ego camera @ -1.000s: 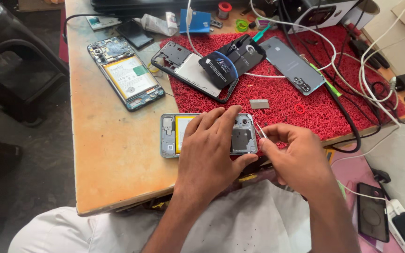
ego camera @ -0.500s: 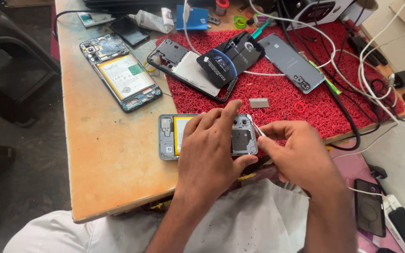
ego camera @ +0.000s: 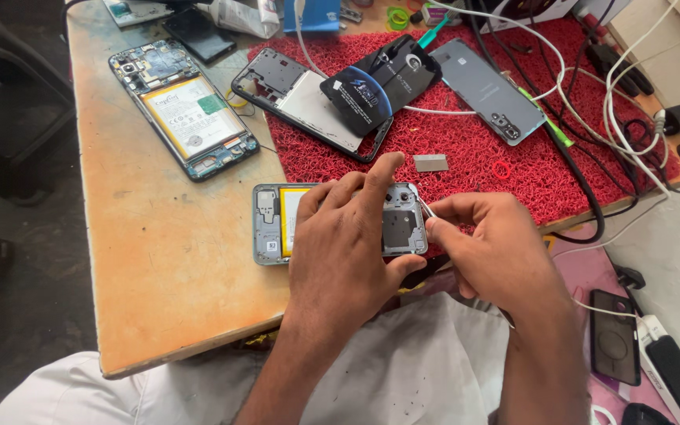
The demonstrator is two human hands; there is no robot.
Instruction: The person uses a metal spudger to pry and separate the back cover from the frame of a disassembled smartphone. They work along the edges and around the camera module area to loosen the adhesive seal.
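Left grip (ego camera: 348,244) round opened phone (ego camera: 277,224) near table edge (ego camera: 198,342), right grip (ego camera: 485,248) seemingly pinching tweezers (ego camera: 425,207)

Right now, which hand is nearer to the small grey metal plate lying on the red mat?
Left. The left hand has its forefinger tip just below and left of the grey metal plate. The right hand sits lower, further from it, pinching tweezers.

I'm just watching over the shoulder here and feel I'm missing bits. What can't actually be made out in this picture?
All in the head view:
- The middle of the opened phone is covered by the left hand.
- The thin tool pinched in the right hand is too small to identify; its tip too.
- The small metal plate on the red mat is too small to tell its kind.
- The dark device is blurred.
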